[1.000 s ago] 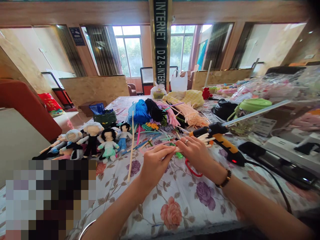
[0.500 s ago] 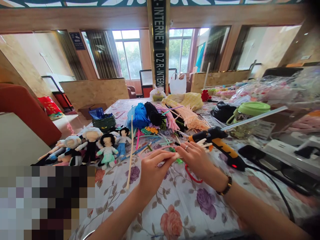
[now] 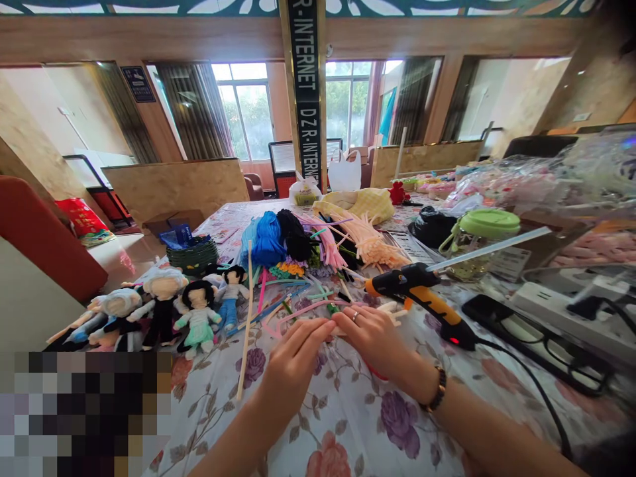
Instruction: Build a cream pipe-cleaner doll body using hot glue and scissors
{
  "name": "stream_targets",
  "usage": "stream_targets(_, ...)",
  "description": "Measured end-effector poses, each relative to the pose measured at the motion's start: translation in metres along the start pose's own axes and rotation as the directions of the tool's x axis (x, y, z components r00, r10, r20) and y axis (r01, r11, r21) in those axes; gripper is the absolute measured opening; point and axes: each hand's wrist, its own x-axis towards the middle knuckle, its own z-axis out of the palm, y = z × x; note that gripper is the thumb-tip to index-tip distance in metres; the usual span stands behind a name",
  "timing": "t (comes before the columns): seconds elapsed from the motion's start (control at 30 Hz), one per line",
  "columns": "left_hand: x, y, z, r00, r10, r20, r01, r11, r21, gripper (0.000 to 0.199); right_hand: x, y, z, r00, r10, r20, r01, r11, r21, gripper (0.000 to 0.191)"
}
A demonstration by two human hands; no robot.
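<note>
Windows point(image 3: 348, 109) glow behind a black pillar point(image 3: 307, 99), and down here a flowered cloth point(image 3: 342, 397) covers the table where the person works. Both hands meet over it, fingertips touching. Right hand point(image 3: 370, 338), wearing a ring, has its fingers bent around cream stems point(image 3: 392, 311), whose ends poke out past it toward the glue gun point(image 3: 422, 295). Left hand point(image 3: 293, 358) has its fingers straight and close together; I can't tell from here whether they grip anything. That gun lies beyond the right hand, its red light on, near a green-lidded jar point(image 3: 479, 242). Farther back sit blue point(image 3: 265, 238), black point(image 3: 294, 235) and peach bundles point(image 3: 377, 242). Over on the left, dolls point(image 3: 199, 318) lie by a dark green basket point(image 3: 192, 255), and 1 pale stick point(image 3: 246, 324) rests between them and the hands
</note>
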Motion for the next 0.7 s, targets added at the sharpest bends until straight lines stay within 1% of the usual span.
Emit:
stream_targets(0.13,-0.001,-0.005,-0.003,0.999,0.037,-0.019,-0.035,0.995,0.093,0.035,0.001,-0.004,0.003,0.998,0.006,-0.062,-0.003,0.999,0.043,0.018)
stream_targets(0.2,-0.003,-0.007,-0.002,0.999,0.046,-0.025,-0.043,0.993,0.106,0.036,0.001,-0.005,0.004,0.996,0.011,-0.088,-0.005,0.998,0.066,0.019)
stream_targets(0.4,-0.003,-0.007,-0.001,0.999,-0.001,-0.043,0.006,0.993,0.114,0.035,0.004,-0.007,0.003,0.996,0.007,-0.085,0.000,0.997,0.082,0.018)
stream_targets(0.53,0.001,-0.004,-0.002,0.998,-0.010,-0.059,0.018,0.993,0.120,0.033,0.005,-0.008,0.002,0.997,0.003,-0.077,0.002,0.998,0.062,0.019)
stream_targets(0.6,0.003,-0.002,-0.003,0.996,-0.045,-0.076,0.053,0.993,0.103,0.030,0.005,-0.007,0.002,0.998,0.022,-0.064,-0.018,0.998,0.068,0.021)
stream_targets(0.7,0.007,0.000,-0.002,0.986,-0.145,-0.085,0.149,0.988,0.043,0.025,0.004,-0.005,0.001,0.996,0.050,-0.076,-0.043,0.995,0.089,0.022)
